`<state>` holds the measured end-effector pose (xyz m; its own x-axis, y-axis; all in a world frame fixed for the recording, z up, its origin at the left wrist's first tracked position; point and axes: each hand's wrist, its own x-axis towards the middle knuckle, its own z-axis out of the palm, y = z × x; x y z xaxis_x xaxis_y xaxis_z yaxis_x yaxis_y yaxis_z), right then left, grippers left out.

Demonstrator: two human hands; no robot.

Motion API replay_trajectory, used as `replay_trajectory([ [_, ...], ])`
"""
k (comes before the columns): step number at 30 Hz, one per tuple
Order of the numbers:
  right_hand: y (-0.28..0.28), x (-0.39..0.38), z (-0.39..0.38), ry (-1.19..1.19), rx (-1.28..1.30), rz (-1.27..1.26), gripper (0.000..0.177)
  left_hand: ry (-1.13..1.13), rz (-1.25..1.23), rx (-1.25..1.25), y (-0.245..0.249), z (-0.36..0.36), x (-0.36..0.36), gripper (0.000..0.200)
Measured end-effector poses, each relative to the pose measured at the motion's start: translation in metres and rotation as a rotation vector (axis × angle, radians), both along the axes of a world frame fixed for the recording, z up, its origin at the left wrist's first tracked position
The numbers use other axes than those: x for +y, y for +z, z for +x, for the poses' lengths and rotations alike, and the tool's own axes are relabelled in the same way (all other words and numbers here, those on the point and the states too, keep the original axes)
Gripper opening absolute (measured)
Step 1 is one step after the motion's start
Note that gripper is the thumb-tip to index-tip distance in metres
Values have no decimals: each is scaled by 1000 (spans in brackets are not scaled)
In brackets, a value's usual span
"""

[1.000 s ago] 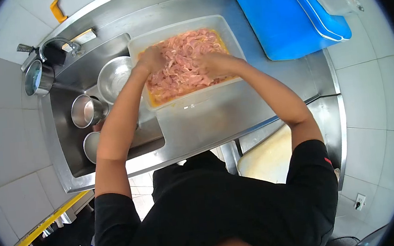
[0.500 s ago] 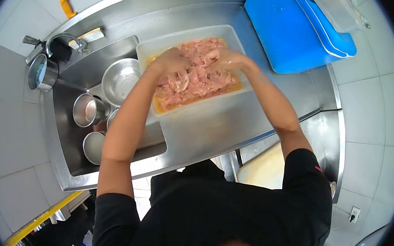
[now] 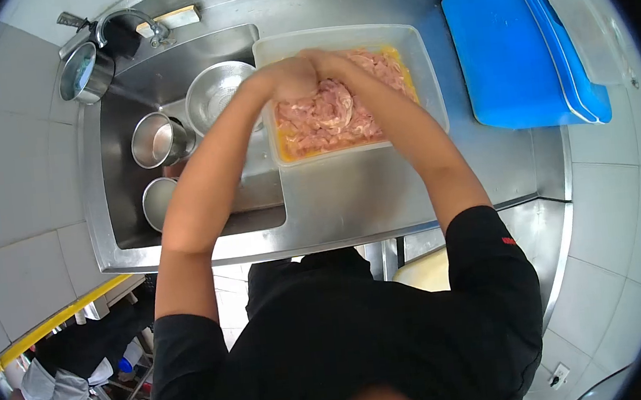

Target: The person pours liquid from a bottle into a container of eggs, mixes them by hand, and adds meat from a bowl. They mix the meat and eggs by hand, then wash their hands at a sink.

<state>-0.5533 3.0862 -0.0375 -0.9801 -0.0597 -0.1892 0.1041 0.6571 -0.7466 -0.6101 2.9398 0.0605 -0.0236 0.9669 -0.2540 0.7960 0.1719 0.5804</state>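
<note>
2 flanks at tub (image 3: pixel 335 35): sink (image 3: pixel 125 211) left, blue board (image 3: pixel 507 51) right. L hand (image 3: pixel 287 77) + R hand (image 3: pixel 332 64) upper-ctr, fingers curled tight into meat (image 3: pixel 324 118).

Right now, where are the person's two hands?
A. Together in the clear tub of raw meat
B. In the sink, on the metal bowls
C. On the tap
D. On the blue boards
A: the left hand and the right hand are pressed together on the raw meat inside the clear tub, not in the sink beside it.
</note>
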Motion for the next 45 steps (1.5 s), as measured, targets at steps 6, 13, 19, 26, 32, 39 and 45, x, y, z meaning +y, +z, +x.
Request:
replay_trajectory([
  [6, 72, -73, 54, 337, -216, 399, 18, 15, -70, 50, 18, -20, -31, 31],
  [13, 102, 22, 163, -125, -223, 554, 27, -259, -485, 274, -16, 64, -35, 45],
  [19, 67, 31, 202, -139, -899, 354, 56, -14, -348, 45, -52, 96, -42, 77],
  [26, 46, -20, 177, -218, -615, 337, 57, 420, -488, -664, -89, 107, -22, 68],
  [32, 65, -4, 168, -698, -374, -1202, 22, 647, -125, -1927, -11, 94, 17, 33],
  [39, 70, 35, 173, -854, -86, -388, 54, 489, -9, -603, -6, 56, -4, 62],
  [45, 28, -25, 136, -764, -391, -34, 64, 421, -37, 13, -86, 87, -26, 75],
])
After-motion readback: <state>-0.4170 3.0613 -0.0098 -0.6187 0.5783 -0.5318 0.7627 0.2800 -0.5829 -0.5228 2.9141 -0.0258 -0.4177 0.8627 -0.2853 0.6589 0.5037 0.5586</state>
